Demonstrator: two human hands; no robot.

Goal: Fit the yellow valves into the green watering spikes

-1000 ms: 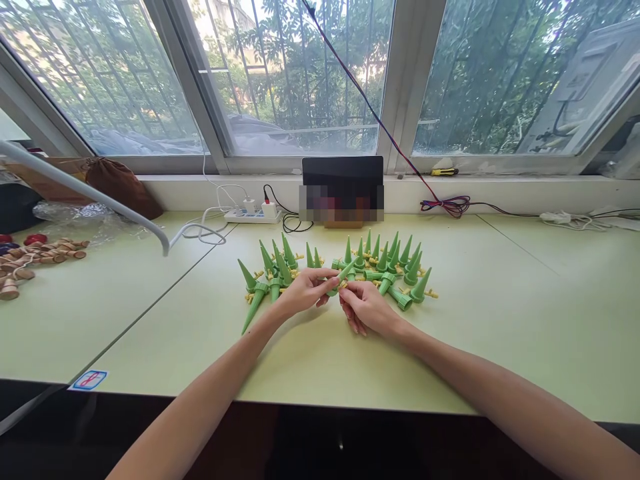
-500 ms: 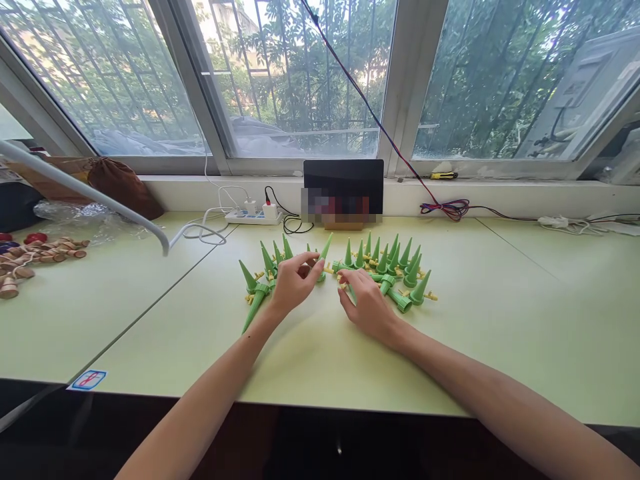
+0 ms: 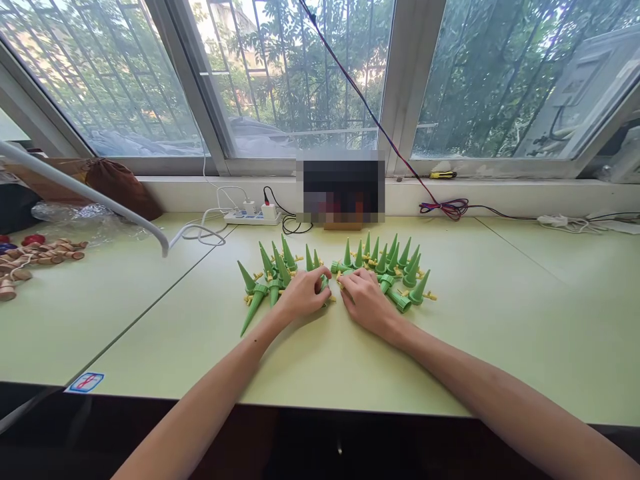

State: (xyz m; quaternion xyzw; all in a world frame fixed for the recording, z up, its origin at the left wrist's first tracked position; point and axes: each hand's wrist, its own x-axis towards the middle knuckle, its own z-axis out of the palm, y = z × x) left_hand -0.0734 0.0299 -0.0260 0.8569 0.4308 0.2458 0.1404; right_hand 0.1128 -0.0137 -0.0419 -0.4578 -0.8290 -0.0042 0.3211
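Observation:
Green plant watering spikes with small yellow valves stand and lie in two groups on the table. My left hand (image 3: 306, 292) is closed round a green watering spike (image 3: 325, 283) low over the tabletop, at the right side of the left group (image 3: 283, 270). Its fingers cover much of that spike. At the near left edge of the right group (image 3: 393, 263), my right hand (image 3: 364, 293) has its fingers curled over a watering spike (image 3: 346, 273), mostly hidden beneath them. Close to the right hand, one spike (image 3: 400, 301) lies on its side.
A dark screen (image 3: 344, 180), partly blurred, stands behind the spikes. To its left lie a power strip (image 3: 253, 217) and cables. A bundled red-blue cable (image 3: 445, 209) rests at the back right. Wooden pieces (image 3: 45, 253) lie far left, behind a white curved bar (image 3: 100, 195).
My left hand has lowered and come slightly nearer, and its spike no longer points up above the fingers. The right hand's fingers have curled closer together over the spike beneath them.

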